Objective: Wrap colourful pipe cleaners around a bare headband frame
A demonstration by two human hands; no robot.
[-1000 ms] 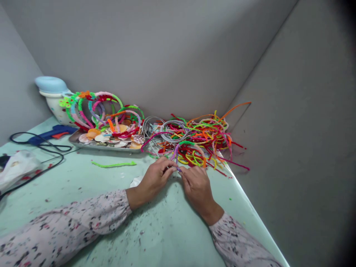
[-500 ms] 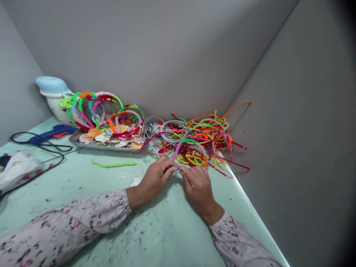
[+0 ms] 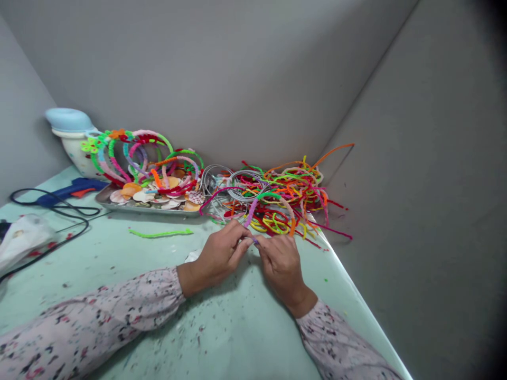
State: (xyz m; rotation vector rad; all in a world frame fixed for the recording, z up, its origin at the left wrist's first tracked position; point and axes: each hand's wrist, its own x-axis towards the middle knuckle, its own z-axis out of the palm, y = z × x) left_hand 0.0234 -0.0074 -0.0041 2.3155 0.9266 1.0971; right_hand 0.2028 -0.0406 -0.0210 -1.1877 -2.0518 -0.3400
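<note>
Both hands pinch a many-coloured fuzzy hoop

In the head view, the fuzzy hoop (image 3: 270, 196) is held over the table (image 3: 237, 332), its arc rising beyond the fingers in front of a tangled heap of fuzzy stems (image 3: 301, 179). From left to right the arc runs lilac, bright green, pale pink-tan, then orange, with a plush, thick surface. A short darker purple bit shows between the fingertips; the hands hide the rest of the lower part, so whether the hoop is closed cannot be told. The left hand (image 3: 222, 250) has thumb and forefinger pressed together at the purple part. The right hand (image 3: 282, 264) grips just beside it, its fingers curled over the hoop.
</note>
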